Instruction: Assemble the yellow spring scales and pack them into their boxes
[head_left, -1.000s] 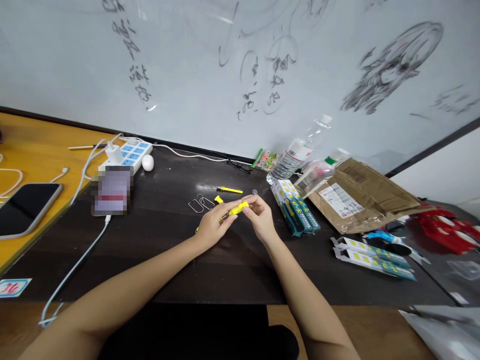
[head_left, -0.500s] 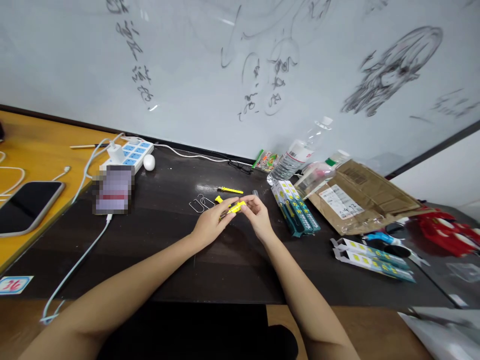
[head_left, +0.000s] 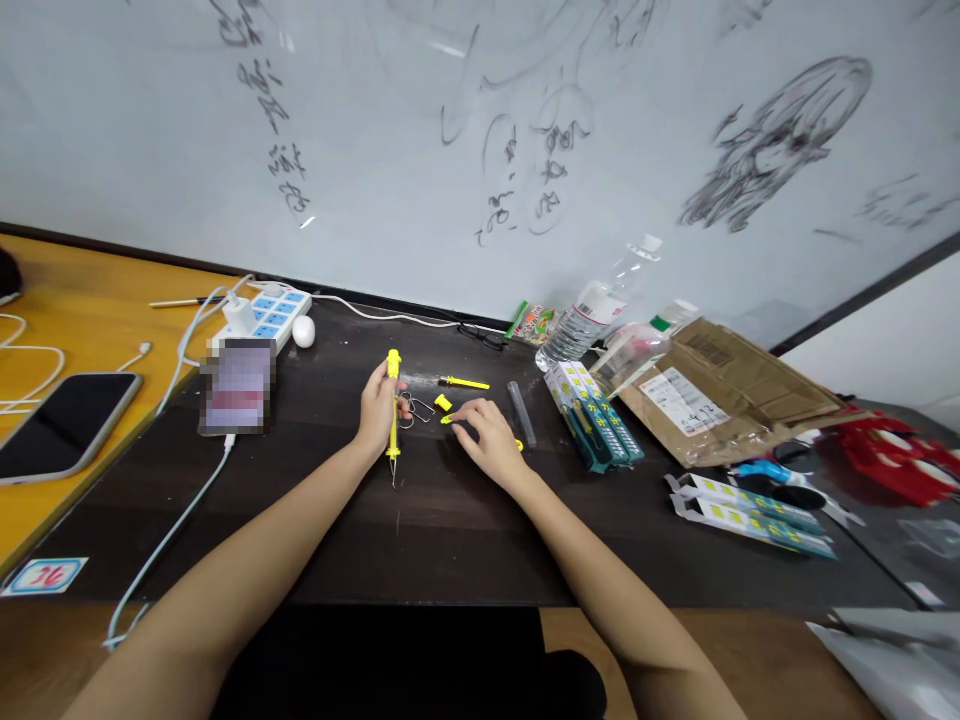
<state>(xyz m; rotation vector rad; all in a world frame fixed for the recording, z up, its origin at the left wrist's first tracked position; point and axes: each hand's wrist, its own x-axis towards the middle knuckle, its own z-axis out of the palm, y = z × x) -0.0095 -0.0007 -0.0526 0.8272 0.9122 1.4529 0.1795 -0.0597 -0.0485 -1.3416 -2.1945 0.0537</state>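
Observation:
My left hand (head_left: pixel 375 410) is closed round a slim yellow tool with a clear middle (head_left: pixel 394 362), held nearly lengthwise. Thin metal prongs stick out from its near end. Over the table, my right hand (head_left: pixel 489 440) has its thumb and fingertips closed at a small yellow plastic piece (head_left: pixel 447 420). Just beyond it lies another yellow plastic part (head_left: pixel 443 403). Bent metal wire loops (head_left: pixel 420 408) rest between my hands. Farther back is a thin yellow stick with a dark end (head_left: pixel 466 383). A yellow ring-like part (head_left: pixel 519 445) shows partly behind my right hand.
A clear tube (head_left: pixel 523 415) lies right of my right hand. Beyond it are green-and-white boxes (head_left: pixel 592 418), a water bottle (head_left: pixel 592 310), a cardboard parcel (head_left: pixel 727 380) and scissors (head_left: pixel 795 485). A power strip (head_left: pixel 277 315) and a phone on a cable (head_left: pixel 238 388) are left.
My hands, close together on the yellow tool before, are now apart. The left has moved left with the tool, turning it lengthwise; the right has lowered to the small yellow piece.

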